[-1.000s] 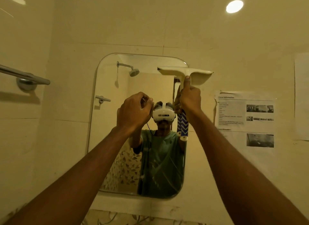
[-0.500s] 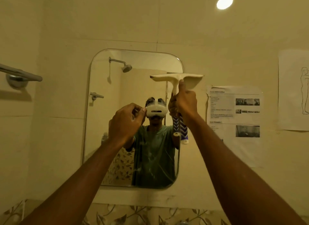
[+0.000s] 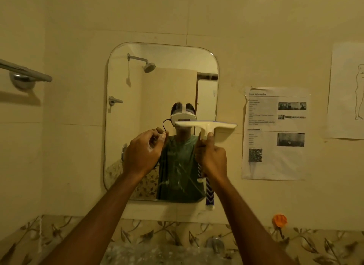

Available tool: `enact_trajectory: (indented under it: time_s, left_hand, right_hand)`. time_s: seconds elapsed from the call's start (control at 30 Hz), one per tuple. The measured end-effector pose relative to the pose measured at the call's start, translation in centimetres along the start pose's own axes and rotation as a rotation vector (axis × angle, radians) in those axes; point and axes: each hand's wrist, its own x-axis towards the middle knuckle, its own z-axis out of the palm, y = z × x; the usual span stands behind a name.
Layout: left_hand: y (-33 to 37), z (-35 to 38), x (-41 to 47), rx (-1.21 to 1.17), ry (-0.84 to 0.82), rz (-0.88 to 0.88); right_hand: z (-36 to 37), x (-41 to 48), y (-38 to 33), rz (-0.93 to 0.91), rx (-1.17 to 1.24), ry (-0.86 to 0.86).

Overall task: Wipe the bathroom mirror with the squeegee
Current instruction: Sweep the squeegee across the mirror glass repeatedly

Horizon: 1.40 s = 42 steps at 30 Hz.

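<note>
A rounded-corner mirror [image 3: 137,126] hangs on the tiled wall in front of me. My right hand [image 3: 212,160] grips the neck of a squeegee [image 3: 206,125] with a white head and a blue-and-white striped handle. The head lies level at mid-height, across the mirror's right edge, with part of it over the wall. My left hand [image 3: 143,152] is raised in front of the mirror's middle with its fingers curled; I see nothing in it. The glass shows streaks low down, over the reflected green shirt.
A chrome towel bar [image 3: 25,71] juts out at the left. Printed sheets [image 3: 275,134] and a drawing [image 3: 348,91] are stuck to the wall on the right. An orange hook [image 3: 279,220] and a tap [image 3: 215,244] sit below, on the leaf-patterned tiles.
The squeegee has come down the mirror's right side from near the top to mid-height. My left hand dropped with it, and my view tilted down.
</note>
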Motion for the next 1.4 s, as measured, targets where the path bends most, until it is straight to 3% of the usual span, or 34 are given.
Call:
enact_trajectory:
  time_s: [0.2, 0.47, 0.6, 0.87, 1.1, 1.4]
  left_hand:
    - [-1.0, 0.5, -1.2, 0.044, -0.05, -0.059]
    - [-1.6, 1.5, -4.0, -0.042, -0.048, -0.085]
    - [-1.7, 0.9, -5.3, -0.053, -0.05, -0.102]
    - [-1.7, 0.9, -6.6, -0.044, -0.112, -0.151]
    - [-2.3, 1.7, -8.8, -0.06, -0.134, -0.197]
    - [-2.3, 0.4, -10.1, -0.052, -0.168, -0.264]
  right_hand:
    - [-0.8, 3.8, -4.8, -0.116, -0.006, 0.013]
    - [-0.6, -4.4, 5.6, 0.111, -0.077, 0.025]
    - [-1.1, -5.9, 6.0, 0.157, -0.137, 0.025]
    - [-2.0, -1.3, 0.5, -0.012, -0.091, 0.015]
    - [-3.0, -7.4, 8.8, 0.152, -0.202, -0.021]
    - [-5.1, -10.9, 14.0, 0.146, -0.357, -0.057]
